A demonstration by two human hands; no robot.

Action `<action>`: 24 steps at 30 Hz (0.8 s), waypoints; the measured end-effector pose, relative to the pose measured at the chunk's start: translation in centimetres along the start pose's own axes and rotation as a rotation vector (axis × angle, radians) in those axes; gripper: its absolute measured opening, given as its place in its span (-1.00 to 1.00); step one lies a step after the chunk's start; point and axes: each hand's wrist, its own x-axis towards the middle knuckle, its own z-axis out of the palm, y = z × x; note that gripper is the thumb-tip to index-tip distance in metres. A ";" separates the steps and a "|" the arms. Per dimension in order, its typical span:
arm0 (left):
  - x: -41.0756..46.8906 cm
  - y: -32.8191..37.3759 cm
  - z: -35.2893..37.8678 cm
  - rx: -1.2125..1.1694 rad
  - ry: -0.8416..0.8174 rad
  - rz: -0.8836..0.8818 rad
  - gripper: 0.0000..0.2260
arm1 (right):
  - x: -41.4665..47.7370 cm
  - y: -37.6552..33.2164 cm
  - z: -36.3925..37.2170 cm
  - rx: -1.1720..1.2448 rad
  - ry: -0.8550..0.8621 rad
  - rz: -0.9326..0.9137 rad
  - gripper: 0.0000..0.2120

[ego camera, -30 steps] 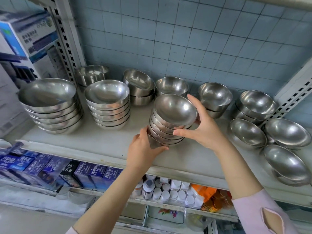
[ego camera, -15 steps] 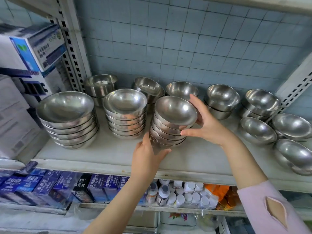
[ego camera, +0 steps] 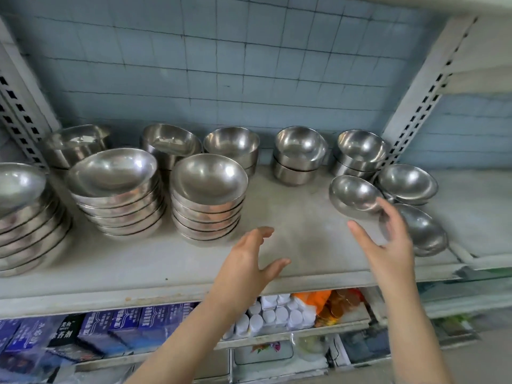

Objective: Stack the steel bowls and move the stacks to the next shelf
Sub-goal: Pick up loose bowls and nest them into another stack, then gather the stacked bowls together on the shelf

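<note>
Three stacks of steel bowls stand on the shelf (ego camera: 291, 217): the left stack (ego camera: 22, 217), the middle stack (ego camera: 116, 189) and the right stack (ego camera: 207, 195). Loose steel bowls lie at the right: one tilted bowl (ego camera: 354, 195), another bowl (ego camera: 407, 184) behind it and a third bowl (ego camera: 424, 231) near the edge. My left hand (ego camera: 249, 259) hovers open over the shelf just right of the right stack, holding nothing. My right hand (ego camera: 388, 245) is open with spread fingers, right beside the tilted bowl; blur hides whether it touches.
Smaller deep bowls (ego camera: 299, 151) in short piles line the tiled back wall. Perforated shelf uprights (ego camera: 415, 106) stand at both sides. Below, a lower shelf holds blue boxes (ego camera: 110, 331), white bottles (ego camera: 277, 314) and an orange packet (ego camera: 313, 297).
Both hands have let go of the right stack, which now stands beside the middle stack. Both hands moved right, the right hand toward the loose bowls.
</note>
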 end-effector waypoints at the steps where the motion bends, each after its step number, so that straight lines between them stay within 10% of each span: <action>1: 1.0 0.5 1.3 0.007 -0.034 -0.006 -0.42 | 0.5 0.9 -1.5 -0.038 0.049 0.011 -0.34; 8: 8.8 4.1 10.9 -0.057 -0.154 -0.179 -0.04 | 5.3 7.9 -10.3 -0.240 -0.083 0.236 0.14; 13: 13.2 5.9 15.7 -0.147 -0.099 -0.172 0.08 | 7.3 9.8 -13.7 -0.216 -0.256 0.185 0.12; 24: 11.3 6.0 13.9 -0.305 0.182 -0.233 -0.29 | 8.7 11.2 -13.9 -0.076 -0.558 0.099 0.10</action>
